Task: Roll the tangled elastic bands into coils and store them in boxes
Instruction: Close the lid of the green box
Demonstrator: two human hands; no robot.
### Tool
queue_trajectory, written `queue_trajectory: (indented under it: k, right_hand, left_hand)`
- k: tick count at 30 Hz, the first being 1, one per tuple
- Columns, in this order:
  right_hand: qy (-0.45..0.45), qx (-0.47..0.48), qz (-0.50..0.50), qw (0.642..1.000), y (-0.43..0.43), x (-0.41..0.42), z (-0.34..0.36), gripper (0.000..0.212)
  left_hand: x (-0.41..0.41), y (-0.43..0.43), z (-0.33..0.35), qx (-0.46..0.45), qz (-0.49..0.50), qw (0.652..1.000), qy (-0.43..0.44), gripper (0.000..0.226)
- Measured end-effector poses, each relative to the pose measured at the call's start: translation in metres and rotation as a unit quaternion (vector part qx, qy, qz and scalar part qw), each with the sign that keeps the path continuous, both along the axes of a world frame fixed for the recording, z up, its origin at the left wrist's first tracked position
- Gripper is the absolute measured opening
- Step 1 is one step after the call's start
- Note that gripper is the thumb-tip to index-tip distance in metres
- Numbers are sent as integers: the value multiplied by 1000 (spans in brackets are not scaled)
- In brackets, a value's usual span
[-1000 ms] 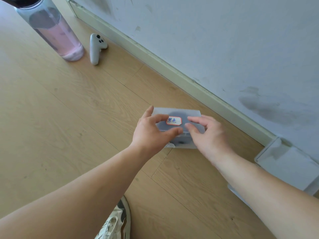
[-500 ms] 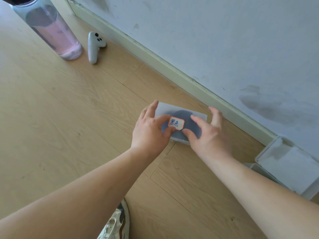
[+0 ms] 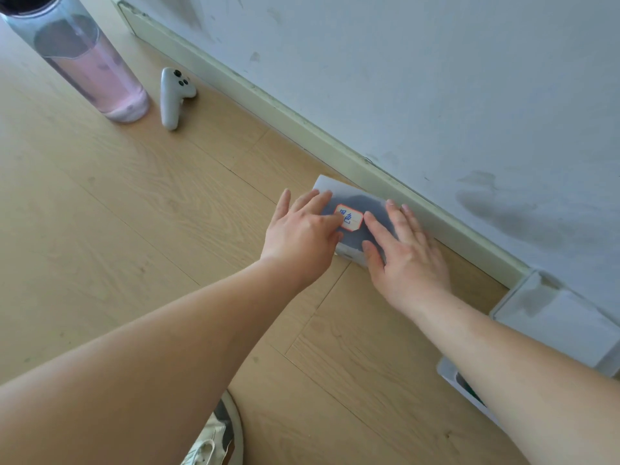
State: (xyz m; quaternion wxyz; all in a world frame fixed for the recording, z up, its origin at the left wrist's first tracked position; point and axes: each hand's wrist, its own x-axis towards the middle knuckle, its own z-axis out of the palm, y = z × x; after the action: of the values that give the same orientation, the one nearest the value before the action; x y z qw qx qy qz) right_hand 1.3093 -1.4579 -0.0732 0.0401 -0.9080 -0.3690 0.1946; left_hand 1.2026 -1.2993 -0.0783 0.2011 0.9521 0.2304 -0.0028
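A translucent plastic box with a red-bordered label on its lid lies on the wooden floor against the skirting board. Something dark shows faintly through the lid. My left hand rests flat on the left part of the lid, fingers spread. My right hand lies flat on the right part, thumb at the near edge. Neither hand grips the box; both lie on top of it. No loose elastic band is visible.
A water bottle with pink liquid stands at the far left, a white controller beside it. Two more translucent boxes sit at the right by the wall, partly behind my right forearm. A shoe shows at the bottom.
The box has slid away from me until it lies against the skirting board. Both hands went from holding its edges to lying flat on the lid.
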Motion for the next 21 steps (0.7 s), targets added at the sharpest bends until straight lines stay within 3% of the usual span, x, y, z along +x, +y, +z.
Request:
queue_trajectory:
  k: [3,5,7,10,14,21]
  right_hand:
    - [34,-18,-23,999,13,9,8,55]
    - [94,1,-53,994,21,15,15,56]
    - [159,56,-102,980,25,21,28,53]
    - [211,70,-152,963,14,31,58,46]
    - [211,-14,-137,968,-29,54,99,46]
    - [156,-17,-150,976,-143,58,110,44]
  left_hand:
    - [19,10,10,2,-8,997,74,31]
    - [29,12,19,-73,27,993,89,32]
    - [36,7,26,-158,77,983,56,33]
    - [42,-14,35,-174,100,979,-38,30]
    - [54,-59,54,-212,70,972,-78,26]
    - [80,-135,73,-352,-7,935,29,38]
